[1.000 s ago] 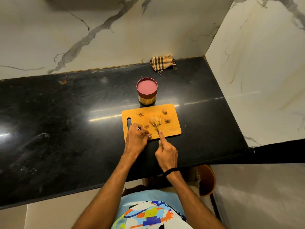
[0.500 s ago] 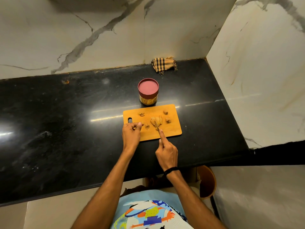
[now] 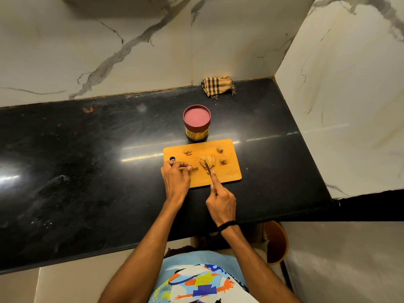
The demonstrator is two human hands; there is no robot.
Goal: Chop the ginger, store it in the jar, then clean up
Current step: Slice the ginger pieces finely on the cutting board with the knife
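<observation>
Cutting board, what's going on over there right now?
A person is cutting ginger on the orange cutting board. The right hand grips a knife, its blade on the sliced ginger mid-board. The left hand rests at the board's left end, near a small piece. The red-lidded jar stands closed behind the board.

A thin black band [image 3: 227, 225] circles my right wrist, just behind my right hand [image 3: 220, 202]; it looks like a plain cord or elastic, though it is too small to be sure. My left hand [image 3: 176, 178] and its wrist are bare, and both forearms [image 3: 153, 232] are uncovered down to the near edge of view. I wear a light blue shirt [image 3: 185, 259] with a busy printed graphic on the front: orange, yellow, deep blue and white shapes, with blue-dotted patches. Nearest me, the fabric shows a fine mesh-like texture.
</observation>
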